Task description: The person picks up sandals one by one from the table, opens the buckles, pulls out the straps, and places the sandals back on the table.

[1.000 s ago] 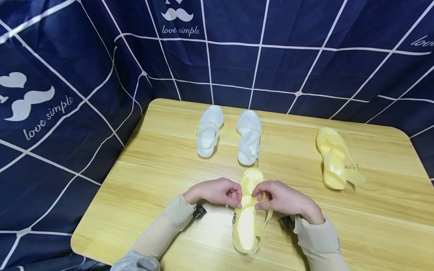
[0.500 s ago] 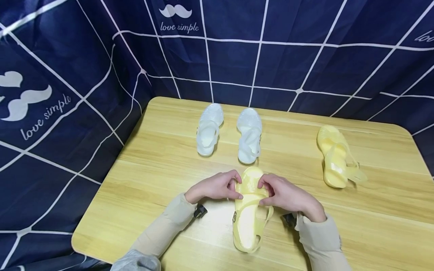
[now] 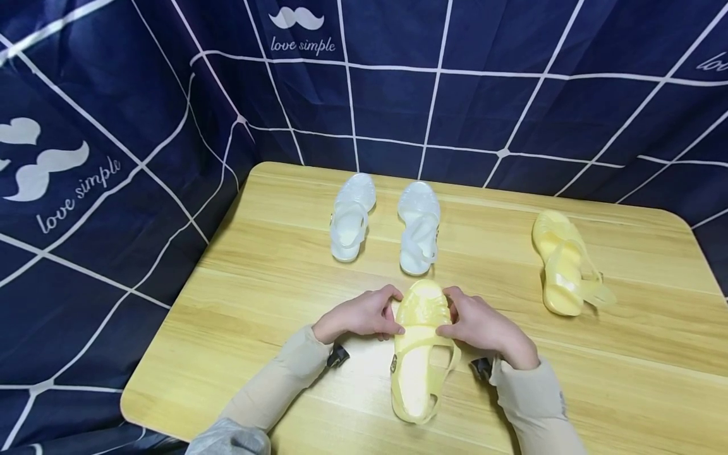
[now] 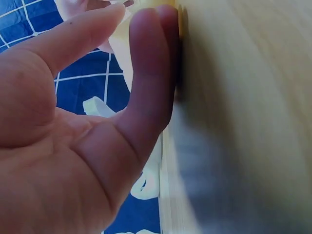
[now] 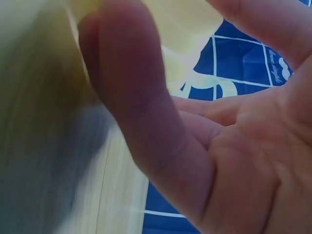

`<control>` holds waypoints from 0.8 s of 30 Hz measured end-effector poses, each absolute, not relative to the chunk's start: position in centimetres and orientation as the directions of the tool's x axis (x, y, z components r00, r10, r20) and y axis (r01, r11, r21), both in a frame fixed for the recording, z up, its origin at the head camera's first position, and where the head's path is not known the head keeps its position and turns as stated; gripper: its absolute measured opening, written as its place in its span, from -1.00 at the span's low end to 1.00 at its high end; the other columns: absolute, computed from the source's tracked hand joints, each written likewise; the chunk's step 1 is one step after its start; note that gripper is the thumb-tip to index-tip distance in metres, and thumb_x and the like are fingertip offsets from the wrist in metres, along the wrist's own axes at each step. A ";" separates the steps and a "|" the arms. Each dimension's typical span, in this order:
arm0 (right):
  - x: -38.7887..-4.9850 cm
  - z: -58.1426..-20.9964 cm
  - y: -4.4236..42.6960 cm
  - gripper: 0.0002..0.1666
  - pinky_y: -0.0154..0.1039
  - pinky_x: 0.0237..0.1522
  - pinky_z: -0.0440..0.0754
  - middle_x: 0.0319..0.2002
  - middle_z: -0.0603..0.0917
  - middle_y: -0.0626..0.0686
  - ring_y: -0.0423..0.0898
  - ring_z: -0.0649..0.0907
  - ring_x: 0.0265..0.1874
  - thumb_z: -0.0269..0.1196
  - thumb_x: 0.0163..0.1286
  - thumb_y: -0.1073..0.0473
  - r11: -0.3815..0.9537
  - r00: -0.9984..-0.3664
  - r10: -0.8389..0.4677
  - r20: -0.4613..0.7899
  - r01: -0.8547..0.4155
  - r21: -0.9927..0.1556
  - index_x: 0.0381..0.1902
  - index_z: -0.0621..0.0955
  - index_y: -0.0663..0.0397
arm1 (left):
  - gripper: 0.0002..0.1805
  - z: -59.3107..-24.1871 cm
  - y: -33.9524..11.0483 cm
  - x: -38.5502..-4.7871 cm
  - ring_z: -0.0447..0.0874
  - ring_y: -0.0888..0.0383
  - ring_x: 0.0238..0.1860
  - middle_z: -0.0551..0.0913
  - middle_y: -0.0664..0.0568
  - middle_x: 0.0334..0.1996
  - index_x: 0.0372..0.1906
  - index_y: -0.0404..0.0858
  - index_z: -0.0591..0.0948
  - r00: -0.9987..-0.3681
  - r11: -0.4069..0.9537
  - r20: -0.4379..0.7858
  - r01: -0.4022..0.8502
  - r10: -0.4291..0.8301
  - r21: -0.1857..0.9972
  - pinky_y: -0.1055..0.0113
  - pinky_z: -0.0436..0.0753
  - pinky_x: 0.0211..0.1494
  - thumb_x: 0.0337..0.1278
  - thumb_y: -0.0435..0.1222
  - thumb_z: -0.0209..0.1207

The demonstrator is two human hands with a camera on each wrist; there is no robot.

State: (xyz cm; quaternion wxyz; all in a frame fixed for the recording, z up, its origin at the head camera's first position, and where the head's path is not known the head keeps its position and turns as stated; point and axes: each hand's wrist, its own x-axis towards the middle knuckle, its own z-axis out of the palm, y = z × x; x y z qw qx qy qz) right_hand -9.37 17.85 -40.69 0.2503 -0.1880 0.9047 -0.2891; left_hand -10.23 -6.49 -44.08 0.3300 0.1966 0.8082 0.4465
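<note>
A yellow jelly sandal (image 3: 415, 379) lies on the table with its toe pointing away from me. Its front half is between my two hands. My left hand (image 3: 366, 314) holds the left side, thumb on the upper near the strap and fingers bent along the sole's edge. On the opposite side my right hand (image 3: 486, 325) grips in the same way. Up close in the left wrist view, the bent left fingers (image 4: 148, 63) lie against the tabletop beside the sole. The right wrist view has the right fingers (image 5: 131, 63) bent under the yellow edge.
Two white jelly sandals (image 3: 348, 221) (image 3: 418, 230) stand side by side just beyond the yellow one. Another yellow sandal (image 3: 560, 265) lies at the right with its strap hanging loose. Dark blue cloth (image 3: 387, 101) with white lines hangs behind the wooden table (image 3: 250, 253).
Both hands have moved from over the yellow sandal's upper outward and forward to its two sides at the front. The sandal has hardly shifted; the other sandals stay put.
</note>
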 end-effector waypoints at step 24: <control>-10.8 -40.7 23.1 -0.37 -0.23 -0.22 0.64 -0.12 0.61 0.35 -0.15 0.70 -0.49 -0.01 0.42 0.31 0.696 -0.859 -0.359 -0.365 0.014 -0.718 0.37 0.15 0.47 | -0.27 -43.4 -3.3 -8.4 0.68 0.12 -0.58 0.65 0.05 -0.44 0.41 -0.30 0.16 -0.658 0.450 -0.350 -0.019 0.667 0.893 0.33 0.67 -0.44 0.24 -0.23 0.23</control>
